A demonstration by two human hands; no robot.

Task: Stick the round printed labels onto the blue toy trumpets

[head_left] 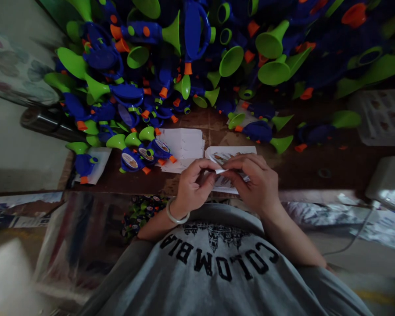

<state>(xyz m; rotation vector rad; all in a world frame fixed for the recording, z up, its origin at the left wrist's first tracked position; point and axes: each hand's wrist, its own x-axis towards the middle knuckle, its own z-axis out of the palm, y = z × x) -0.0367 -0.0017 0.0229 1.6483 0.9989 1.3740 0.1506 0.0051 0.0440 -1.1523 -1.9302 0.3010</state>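
White paper slip point(221, 171) pinched between left hand point(195, 186) and right hand point(258, 180)

The person's forearms come up from either side of a grey shirt point(191, 289) and angle inward, so that the hands meet in front of the chest, just over the near part of a brown table point(344, 169). Both wrists are bent a little and the fingers curl toward the middle; a pale bangle point(176, 219) circles the left wrist. The right hand's back faces up, its fingers reaching across to the left.

The slip is small, narrow and plain white on the side that shows. Whether it is folded or seen edge-on cannot be told. It is held above a stack of printed sheets point(246, 150), with a pile of white papers point(182, 142) just beyond the left hand.

On each hand, thumb and index finger are brought together on the slip, the left at one end and the right at the other, with the fingertips close to each other. The left hand's thumb and index finger curve around a small gap behind the pinch. To the left lie blue-and-green toy horns point(130, 160) with oval labels.
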